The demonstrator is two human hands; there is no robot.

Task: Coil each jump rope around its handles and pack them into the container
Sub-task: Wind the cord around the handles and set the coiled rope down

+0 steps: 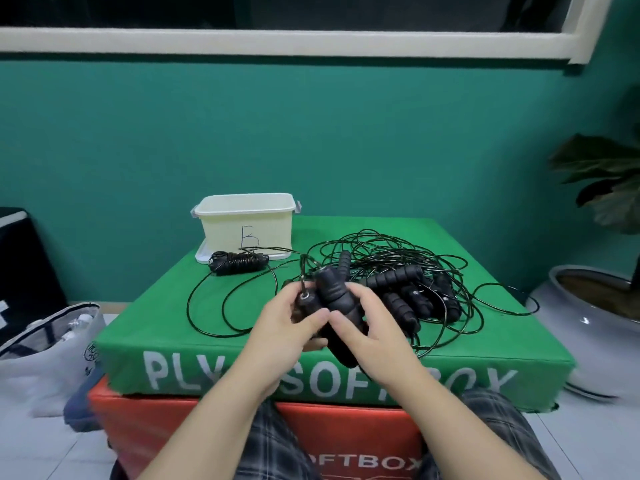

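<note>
Head view, looking down. Two hands meet over the near middle of the green surface (145,327). Left hand (287,323) curls round one black handle (306,303), thumb across it. Right hand (367,327) wraps a second, thicker handle (334,296), fingers curled over its lower end. Both handles are held side by side, touching. Thin black cord (221,299) runs from them in two loose loops to the left on the surface.

Right of the hands: a tangled heap of ropes (398,271); at least five or six more handles show, exact count unclear in the tangle. One rope bundle (239,263), already wound, lies at the far left, just before the container (247,216). One cream container, open, marked with a letter, stands on its lid (202,256); inside hidden.

Green surface sits on one red box (138,420). White bag (45,344) at left, plant pot (595,306) at right, cut off.
</note>
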